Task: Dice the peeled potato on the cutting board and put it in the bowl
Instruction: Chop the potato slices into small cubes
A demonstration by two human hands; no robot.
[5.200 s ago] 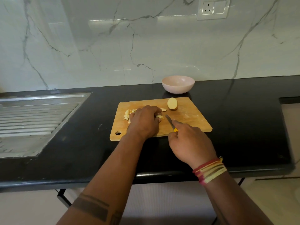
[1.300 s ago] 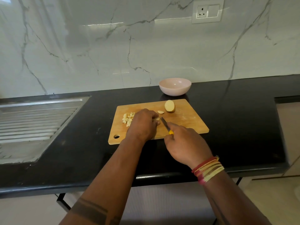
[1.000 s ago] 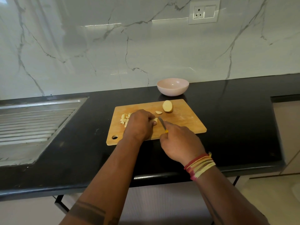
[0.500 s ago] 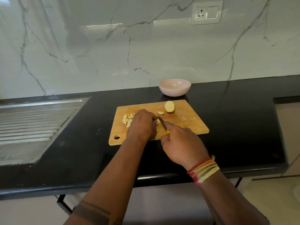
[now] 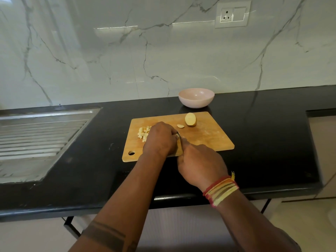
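A: Two hands work at the middle of the board (image 5: 203, 135), which lies on the black table (image 5: 263, 142) near its back edge. What does each hand hold?

B: The left hand (image 5: 160, 138) is curled down over a piece of potato, pinning it; the piece itself is hidden beneath the fingers. The right hand (image 5: 200, 163) is closed around the knife (image 5: 179, 136), only a short part of whose blade shows between the two hands.

A: Where is the rest of the potato?

B: A pile of dice (image 5: 143, 133) lies toward the board's left edge, just beside the left hand. An uncut half (image 5: 190, 119) stands near the board's back edge, with a small slice (image 5: 180, 126) beside it. The bowl (image 5: 196, 97) sits on the table just behind the board, and no potato shows in it.

A: How is the present cut best done?

B: In my judgement, by tucking the left fingertips back from the blade, cutting straight down at even spacing, and sliding finished dice left to the pile. The piece is small, so short strokes seem safer.

A: What differs from five seconds ago?

B: The knife handle's yellow end, visible then, is now covered, and the right hand lies closer against the left. The half, the slice and the bowl keep their places.
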